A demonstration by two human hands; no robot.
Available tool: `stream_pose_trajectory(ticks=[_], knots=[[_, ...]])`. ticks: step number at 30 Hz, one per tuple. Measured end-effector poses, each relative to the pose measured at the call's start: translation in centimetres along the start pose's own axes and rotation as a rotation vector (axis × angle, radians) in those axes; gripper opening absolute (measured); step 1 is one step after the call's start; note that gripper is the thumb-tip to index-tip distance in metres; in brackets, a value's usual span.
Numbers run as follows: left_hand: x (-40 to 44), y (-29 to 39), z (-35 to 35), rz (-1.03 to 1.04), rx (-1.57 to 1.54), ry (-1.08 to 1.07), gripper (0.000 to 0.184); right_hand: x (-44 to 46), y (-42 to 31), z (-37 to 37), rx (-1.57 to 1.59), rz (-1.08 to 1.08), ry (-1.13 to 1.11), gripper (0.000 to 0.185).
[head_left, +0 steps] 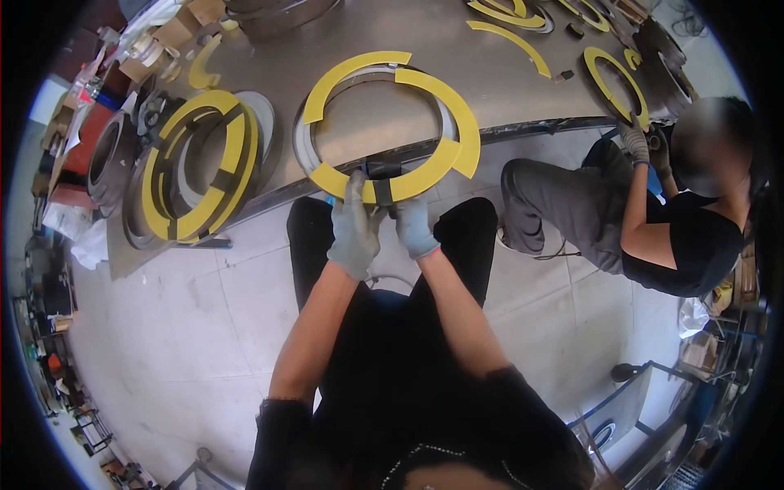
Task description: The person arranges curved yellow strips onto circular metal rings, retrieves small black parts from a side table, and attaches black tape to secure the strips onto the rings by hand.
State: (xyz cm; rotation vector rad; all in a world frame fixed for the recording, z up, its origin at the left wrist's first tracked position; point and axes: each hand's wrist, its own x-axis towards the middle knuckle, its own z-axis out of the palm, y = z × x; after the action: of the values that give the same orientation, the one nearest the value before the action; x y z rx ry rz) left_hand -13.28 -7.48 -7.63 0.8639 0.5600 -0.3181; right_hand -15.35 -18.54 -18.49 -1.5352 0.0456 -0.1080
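A large metal ring (pixel 304 147) with yellow arc segments (pixel 441 94) on it rests partly on the table, its near side over the edge. Black tape (pixel 383 191) wraps the near part of the ring. My left hand (pixel 354 237), in a pale grey glove, is closed on the near rim just left of the tape, one finger reaching over the yellow face. My right hand (pixel 416 230), gloved alike, grips the rim right of the tape, its fingertips hidden underneath. The right-hand yellow segment juts outside the ring's outline.
Stacked yellow-faced rings (pixel 200 167) with black tape stand at the left. A loose yellow arc (pixel 514 42) lies on the metal table (pixel 376 33). On the right, a seated co-worker (pixel 678 188) in gloves handles another yellow ring (pixel 616 86). Boxes (pixel 174 31) sit back left.
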Motion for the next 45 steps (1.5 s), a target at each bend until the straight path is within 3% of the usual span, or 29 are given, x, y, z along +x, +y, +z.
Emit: stream_pose_trajectory(ticks=[1, 4, 6, 7, 8, 10, 13, 16, 19, 21, 23, 25, 26, 28, 30, 31, 32, 34, 35, 36, 38, 39, 43, 45], knots=[[-0.7, 0.4, 0.2, 0.004, -0.048, -0.026, 0.023, -0.4, 0.3, 1.1, 0.853, 0.097, 0.144, 0.011], [0.1, -0.9, -0.1, 0.100, -0.175, -0.019, 0.023, -4.8, -9.6, 0.6, 0.815, 0.412, 0.482, 0.015], [-0.1, -0.7, 0.5, 0.138, -0.201, -0.015, 0.024, -6.0, -12.4, -0.8, 0.452, 0.255, 0.537, 0.017], [-0.4, -0.8, 0.5, 0.152, -0.208, -0.007, 0.025, -5.1, -13.9, -2.0, 0.145, 0.095, 0.489, 0.014], [-0.2, -1.1, 0.5, 0.167, -0.223, -0.003, 0.026, -3.4, -15.8, -2.0, 0.131, 0.050, 0.443, 0.016], [0.6, -1.7, 0.1, 0.200, -0.240, 0.002, 0.027, -0.2, -19.2, -2.8, 0.107, 0.404, 0.103, 0.020], [1.0, -1.5, -0.1, 0.212, -0.242, -0.034, 0.040, 3.1, -19.3, -3.8, 0.038, 0.599, -0.105, 0.022], [2.2, -1.8, -0.6, 0.234, -0.160, -0.013, 0.036, 4.0, -18.4, -4.2, 0.307, 0.628, -0.302, 0.022], [0.2, -0.5, 0.5, 0.166, -0.152, -0.034, 0.034, 6.4, -15.6, -3.4, 0.497, 0.445, -0.301, 0.019], [-0.1, 0.5, 1.2, 0.133, -0.062, 0.026, 0.037, 5.1, -17.3, -3.3, -0.007, 0.043, -0.263, 0.014], [1.8, 0.9, 1.6, 0.114, 0.004, 0.021, 0.047, 1.0, -19.2, -2.3, -0.138, -0.257, -0.078, 0.010], [1.7, 1.1, 2.0, 0.056, 0.102, 0.137, 0.050, -4.5, -14.2, -2.0, -0.890, -0.481, 0.046, 0.028], [1.8, 1.5, 2.4, 0.038, 0.158, 0.188, 0.051, -5.5, -10.6, -0.9, -0.669, -0.313, 0.120, 0.025], [2.2, 1.1, 2.0, 0.141, 0.234, 0.150, 0.053, -4.4, -4.5, 1.4, 0.186, 0.151, 0.242, 0.020], [5.2, 0.6, -0.4, 0.154, 0.418, 0.138, 0.053, -1.8, -3.6, 1.6, 0.538, 0.255, 0.222, 0.015], [5.8, 0.1, -2.8, 0.426, 0.773, -0.108, 0.053, -1.4, -4.4, 1.1, 0.631, 0.221, 0.188, 0.017], [6.4, -0.5, -5.1, 0.778, 1.040, -0.291, 0.054, -1.7, -4.1, -0.2, 0.493, 0.242, 0.087, 0.036], [5.9, -0.7, -3.7, 0.327, 0.538, -0.404, 0.058, -3.2, -9.4, -1.2, 0.312, 0.237, 0.079, 0.045], [4.1, -0.7, -3.3, 0.464, 0.747, -0.401, 0.061, -4.1, -10.2, -1.9, 0.201, 0.268, 0.115, 0.058], [3.2, -0.3, -2.7, 0.412, 0.682, -0.472, 0.061, -3.8, -9.6, -2.8, 0.163, 0.373, 0.156, 0.056], [2.2, 0.0, -1.9, 0.302, 0.544, -0.605, 0.062, -3.9, -8.9, -4.2, 0.102, 0.353, 0.111, 0.052], [2.5, -0.8, -1.9, 0.368, 0.494, -0.571, 0.052, -3.8, -10.8, -4.2, 0.148, 0.365, 0.133, 0.036], [4.7, -2.1, -1.9, 0.471, 0.660, -0.426, 0.033, -3.4, -10.2, -4.2, 0.236, 0.395, 0.152, 0.013], [6.8, -2.8, -2.4, 0.517, 0.708, -0.413, 0.026, -3.5, -11.7, -2.8, 0.232, 0.444, 0.157, 0.015]])
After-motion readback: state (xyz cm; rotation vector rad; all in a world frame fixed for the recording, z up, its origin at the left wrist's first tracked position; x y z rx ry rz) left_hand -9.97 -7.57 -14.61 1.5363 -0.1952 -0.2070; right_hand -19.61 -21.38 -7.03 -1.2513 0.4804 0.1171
